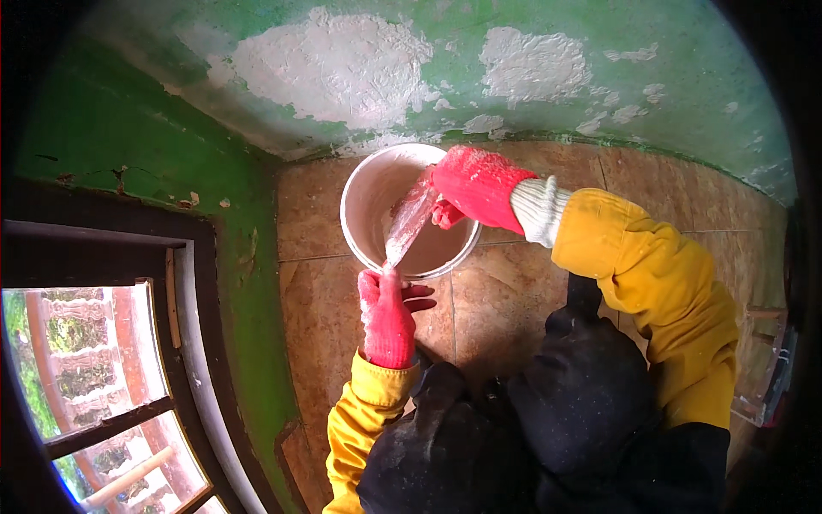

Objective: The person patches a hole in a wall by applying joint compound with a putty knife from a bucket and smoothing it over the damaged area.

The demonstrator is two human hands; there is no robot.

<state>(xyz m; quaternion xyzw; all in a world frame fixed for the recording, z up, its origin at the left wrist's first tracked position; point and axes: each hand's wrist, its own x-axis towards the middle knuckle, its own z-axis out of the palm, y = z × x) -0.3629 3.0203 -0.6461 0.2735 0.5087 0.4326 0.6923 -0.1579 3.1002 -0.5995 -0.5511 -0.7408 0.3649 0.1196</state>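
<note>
Over a white plastic bucket (347,210) on the floor, a crumpled, see-through plastic bag (411,216) is stretched at a slant between my hands. My right hand (479,188), in a red knit glove with a pale cuff, is closed round its upper end above the bucket's right rim. At the near rim, my left hand (390,317), also in a red glove, pinches the narrow lower end. Its other fingers point to the right. Whitish smears mark both gloves and the bag. The bucket's inside looks pale and coated; how much it holds I cannot tell.
Behind the bucket rises a green wall (462,111) with rough white plaster patches (338,68). A dark-framed window (98,343) is at the left. Brown tiles (497,300) cover the floor. My dark-clad knees are close below, and a partly shadowed object (766,377) stands at far right.
</note>
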